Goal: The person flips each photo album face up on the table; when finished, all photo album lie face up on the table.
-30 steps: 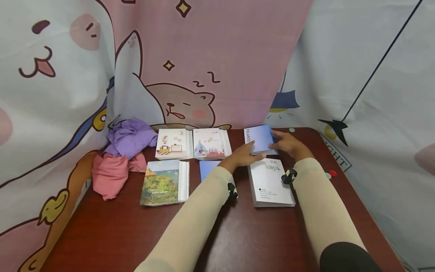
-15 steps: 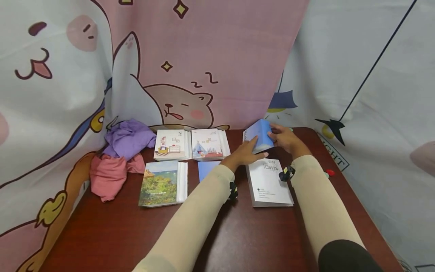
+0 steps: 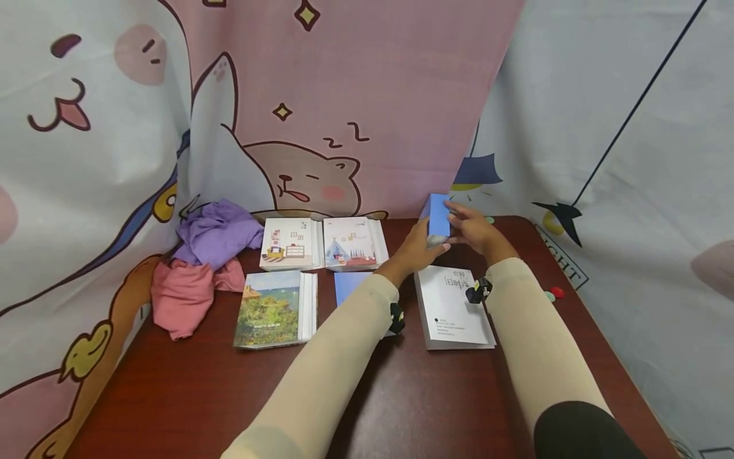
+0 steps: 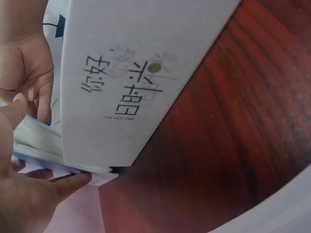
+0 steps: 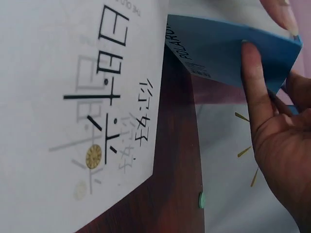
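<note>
Blue book point(image 3: 438, 215) held upright on edge near the far side of the dark red worktop point(image 3: 189, 395), above the far end of a white book point(image 3: 454, 306) lying flat. Left hand point(image 3: 414, 251) gripping the blue book from below and the left, thumb curled against its lower corner. Right hand point(image 3: 473, 232) gripping it from the right, fingers wrapped over the cover, thumb point(image 5: 255, 92) pressed on the blue face beside the printed word POLAROID. Seen from the left wrist, pale page edges of the blue book point(image 4: 36, 141) pinched between thumb and fingers. Further left: two illustrated albums point(image 3: 318, 243) side by side, a landscape album point(image 3: 274, 308) nearer, a flat blue card point(image 3: 350, 284) half hidden under the left sleeve. Purple cloth point(image 3: 218, 231) and pink cloth point(image 3: 186, 290) heaped at the left edge.
</note>
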A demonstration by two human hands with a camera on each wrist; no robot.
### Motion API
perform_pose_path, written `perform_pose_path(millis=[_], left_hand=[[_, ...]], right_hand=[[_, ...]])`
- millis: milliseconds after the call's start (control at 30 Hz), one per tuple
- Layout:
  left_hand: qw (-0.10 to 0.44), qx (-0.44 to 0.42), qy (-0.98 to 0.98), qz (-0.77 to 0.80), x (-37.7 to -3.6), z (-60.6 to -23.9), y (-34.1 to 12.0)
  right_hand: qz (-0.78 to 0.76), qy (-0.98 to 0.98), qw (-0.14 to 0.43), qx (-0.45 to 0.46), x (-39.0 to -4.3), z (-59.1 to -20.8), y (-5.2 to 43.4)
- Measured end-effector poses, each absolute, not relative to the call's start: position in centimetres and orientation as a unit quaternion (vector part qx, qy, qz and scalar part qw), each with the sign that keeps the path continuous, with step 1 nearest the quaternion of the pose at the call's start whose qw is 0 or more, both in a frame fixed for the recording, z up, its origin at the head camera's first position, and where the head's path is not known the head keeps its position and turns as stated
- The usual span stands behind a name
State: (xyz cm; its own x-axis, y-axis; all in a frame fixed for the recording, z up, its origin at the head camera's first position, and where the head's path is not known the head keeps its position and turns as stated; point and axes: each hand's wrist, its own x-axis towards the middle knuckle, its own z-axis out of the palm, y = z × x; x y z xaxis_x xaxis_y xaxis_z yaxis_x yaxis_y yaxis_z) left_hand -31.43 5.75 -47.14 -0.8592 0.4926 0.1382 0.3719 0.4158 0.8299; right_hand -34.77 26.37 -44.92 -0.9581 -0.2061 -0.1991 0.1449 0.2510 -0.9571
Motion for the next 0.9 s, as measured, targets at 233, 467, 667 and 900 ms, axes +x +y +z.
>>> perform_pose_path(millis=[233, 467, 667, 900], left_hand=[[0.049, 0.198, 0.851, 0.484, -31.6, -46.8, 6.3], [0.037, 0.161, 0.843, 0.512, -31.6, -46.4, 6.4], [0.009, 0.139, 0.862, 0.488, -31.5, -46.0, 5.6], [0.016, 0.118, 0.882, 0.456, -31.6, -46.6, 4.7]], right_hand=[[-0.608, 0.782, 0.131, -0.046, -34.8, -44.3, 25.8], [-0.592, 0.791, 0.146, -0.046, -35.3, -45.3, 25.3], [-0.557, 0.812, 0.174, -0.026, -35.0, -45.7, 25.0], [-0.497, 0.846, 0.189, -0.027, -34.9, -46.5, 25.1]])
